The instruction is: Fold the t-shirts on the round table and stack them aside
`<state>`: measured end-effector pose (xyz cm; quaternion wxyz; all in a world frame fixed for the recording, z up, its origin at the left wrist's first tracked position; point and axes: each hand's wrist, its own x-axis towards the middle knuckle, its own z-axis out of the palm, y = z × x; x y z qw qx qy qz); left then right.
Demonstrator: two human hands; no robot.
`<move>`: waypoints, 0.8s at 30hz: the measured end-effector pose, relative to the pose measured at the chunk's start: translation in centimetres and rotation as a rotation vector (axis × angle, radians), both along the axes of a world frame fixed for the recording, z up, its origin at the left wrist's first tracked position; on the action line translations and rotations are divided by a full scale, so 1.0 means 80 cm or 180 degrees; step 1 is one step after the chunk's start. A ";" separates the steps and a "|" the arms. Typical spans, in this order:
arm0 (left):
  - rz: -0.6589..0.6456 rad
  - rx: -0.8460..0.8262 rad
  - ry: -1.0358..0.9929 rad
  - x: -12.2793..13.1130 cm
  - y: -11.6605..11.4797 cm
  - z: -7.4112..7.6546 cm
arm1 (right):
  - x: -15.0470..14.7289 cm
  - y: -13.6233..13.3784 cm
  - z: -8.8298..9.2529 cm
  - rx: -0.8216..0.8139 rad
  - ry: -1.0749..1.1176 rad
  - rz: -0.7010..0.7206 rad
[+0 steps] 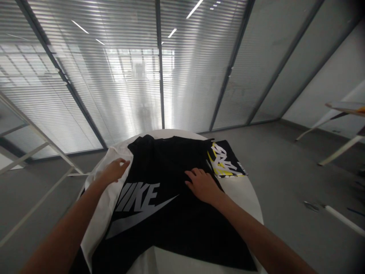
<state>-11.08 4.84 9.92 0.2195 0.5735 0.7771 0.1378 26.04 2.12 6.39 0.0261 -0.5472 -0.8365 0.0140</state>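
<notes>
1. Left hand (114, 171) curled on white cloth (98, 217), grip unclear, no obvious pinch.
2. Black T-shirt (176, 232) lies between hands, long axis running away from person, on round white table (242, 194).
3. Right hand (202, 185) open, flat on shirt, nearer folded printed black cloth (226, 160).

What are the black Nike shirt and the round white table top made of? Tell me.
The black Nike shirt looks like matte knit fabric, perhaps cotton: it lies in soft folds. The round white table top seems laminate or paint, judging by its smooth, faintly glossy surface.
</notes>
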 end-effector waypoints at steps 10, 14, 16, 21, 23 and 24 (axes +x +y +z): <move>0.0243 0.0160 0.0565 0.014 0.048 -0.074 | -0.035 -0.019 -0.056 -0.0201 0.0335 0.0645; 0.0206 -0.0166 0.0097 0.009 0.026 -0.071 | -0.021 -0.025 -0.038 -0.0369 0.0279 0.0727; 0.0183 -0.0337 -0.0046 0.008 0.016 -0.071 | -0.019 -0.023 -0.027 -0.0501 0.0236 0.0745; 0.0285 -0.0270 -0.0145 -0.006 0.025 -0.072 | -0.032 -0.007 -0.004 -0.0583 0.0167 0.0847; 0.0465 -0.0088 -0.0120 -0.016 0.046 -0.069 | -0.047 0.004 0.002 -0.0456 0.0280 0.0826; 0.0570 0.0028 -0.0034 -0.021 0.060 -0.067 | -0.057 0.010 0.004 -0.0412 0.0372 0.0820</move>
